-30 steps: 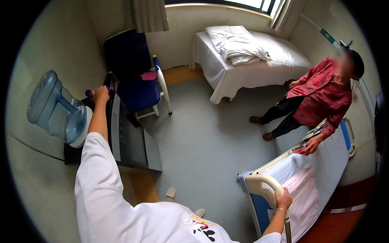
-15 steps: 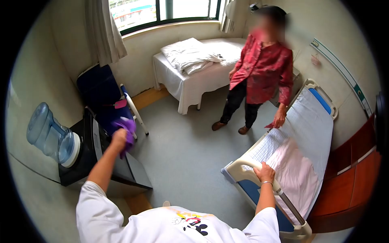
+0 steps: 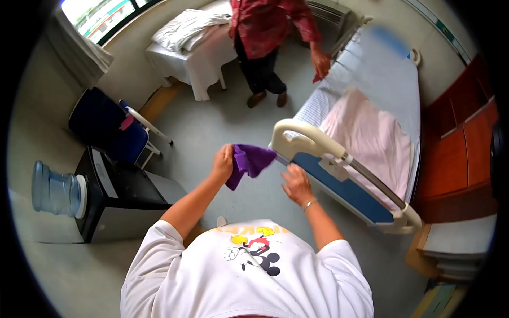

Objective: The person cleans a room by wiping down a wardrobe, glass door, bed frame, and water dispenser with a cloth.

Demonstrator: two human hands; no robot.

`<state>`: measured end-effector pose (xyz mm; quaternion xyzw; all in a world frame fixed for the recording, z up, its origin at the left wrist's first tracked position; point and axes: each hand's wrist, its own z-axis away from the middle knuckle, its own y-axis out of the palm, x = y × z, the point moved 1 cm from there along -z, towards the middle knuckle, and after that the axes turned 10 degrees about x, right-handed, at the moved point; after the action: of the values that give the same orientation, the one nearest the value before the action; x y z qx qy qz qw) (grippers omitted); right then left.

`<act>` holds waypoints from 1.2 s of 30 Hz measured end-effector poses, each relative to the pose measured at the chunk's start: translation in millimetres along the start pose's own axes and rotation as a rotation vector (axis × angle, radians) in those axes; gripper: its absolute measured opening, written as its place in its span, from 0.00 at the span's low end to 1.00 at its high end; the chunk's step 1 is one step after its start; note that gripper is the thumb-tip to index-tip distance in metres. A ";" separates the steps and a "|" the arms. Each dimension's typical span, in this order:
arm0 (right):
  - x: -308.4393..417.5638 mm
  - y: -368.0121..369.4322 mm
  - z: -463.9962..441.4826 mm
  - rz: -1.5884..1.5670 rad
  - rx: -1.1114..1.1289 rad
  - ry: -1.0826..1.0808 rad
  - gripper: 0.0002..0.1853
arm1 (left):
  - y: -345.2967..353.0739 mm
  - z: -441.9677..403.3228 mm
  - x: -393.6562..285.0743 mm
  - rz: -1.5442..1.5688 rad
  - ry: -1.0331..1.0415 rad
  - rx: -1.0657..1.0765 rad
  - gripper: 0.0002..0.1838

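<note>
A crumpled purple cloth (image 3: 252, 160) hangs from my left hand (image 3: 224, 162), whose fingers are closed on one end of it. My right hand (image 3: 297, 185), with a bracelet at the wrist, holds nothing and has its fingers apart. It is between the cloth and the bed's footboard (image 3: 344, 186), below the cream rail and touching neither. On the bed behind the footboard lies a rumpled pink blanket (image 3: 371, 135) over a checked sheet.
A person in a red jacket (image 3: 260, 29) stands beyond, one hand beside the bed, holding something red. To the left are a water dispenser (image 3: 132, 222) with a blue bottle (image 3: 55, 189) and a blue chair (image 3: 98, 116). Another bed (image 3: 199, 71) is under the window.
My left hand has brought the purple cloth from near the dispenser to in front of me. The right hand has let go of the footboard rail. The view has shifted.
</note>
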<state>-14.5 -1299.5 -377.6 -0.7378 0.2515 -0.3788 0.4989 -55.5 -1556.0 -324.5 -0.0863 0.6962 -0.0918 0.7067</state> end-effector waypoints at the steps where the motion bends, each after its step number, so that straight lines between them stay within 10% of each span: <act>1: -3.3 14.7 35.0 -0.075 0.088 0.107 0.17 | 5.6 -11.3 5.2 -0.020 0.032 -0.033 0.18; 5: -36.3 63.7 227.5 -0.212 0.340 0.618 0.11 | 50.9 -42.8 -37.8 -0.004 0.124 -0.055 0.18; 9: -29.4 42.7 453.0 -0.276 0.544 1.683 0.12 | 121.0 -98.8 -64.1 -0.208 0.307 -0.138 0.17; 13: 29.2 17.0 530.9 -0.378 0.334 2.087 0.12 | 178.5 -129.8 -57.8 -0.401 0.273 -0.030 0.16; 16: 67.8 54.2 587.6 -0.642 -0.281 2.248 0.12 | 235.7 -128.5 -44.3 -0.500 0.386 0.030 0.16; 19: 105.7 67.8 547.8 -1.476 -0.869 2.029 0.07 | 297.3 -98.6 -72.8 -0.359 0.324 0.210 0.16; 21: 111.2 125.9 574.6 -1.199 -0.534 1.924 0.11 | 339.1 -63.9 -99.4 -0.214 0.302 0.444 0.14; 23: 99.4 79.5 518.7 -1.411 -0.999 1.870 0.12 | 381.3 -35.8 -109.3 -0.214 0.514 0.645 0.11; 26: 53.8 34.0 478.4 -0.674 -0.657 1.761 0.10 | 423.8 -1.6 -97.0 -0.662 1.040 0.645 0.13; 27: 31.2 25.3 473.0 -0.245 -0.406 1.580 0.10 | 434.0 5.4 -95.6 -0.681 1.009 0.665 0.13; 30: -39.5 -84.1 362.0 -0.405 -0.444 1.562 0.12 | 455.7 20.0 -111.6 -0.635 0.982 0.859 0.21; 32: -85.0 -126.8 298.4 -0.063 -0.473 1.152 0.23 | 466.1 26.6 -120.3 -0.546 0.959 0.986 0.25; 36: -145.8 -185.3 197.2 0.027 -0.380 0.751 0.38 | 462.9 5.8 -128.2 0.191 0.232 1.199 0.21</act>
<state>58.4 -1013.0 -293.2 -0.6240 0.4908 -0.5618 0.2326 -47.0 -1075.8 -316.0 0.3991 0.6002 -0.4125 0.5570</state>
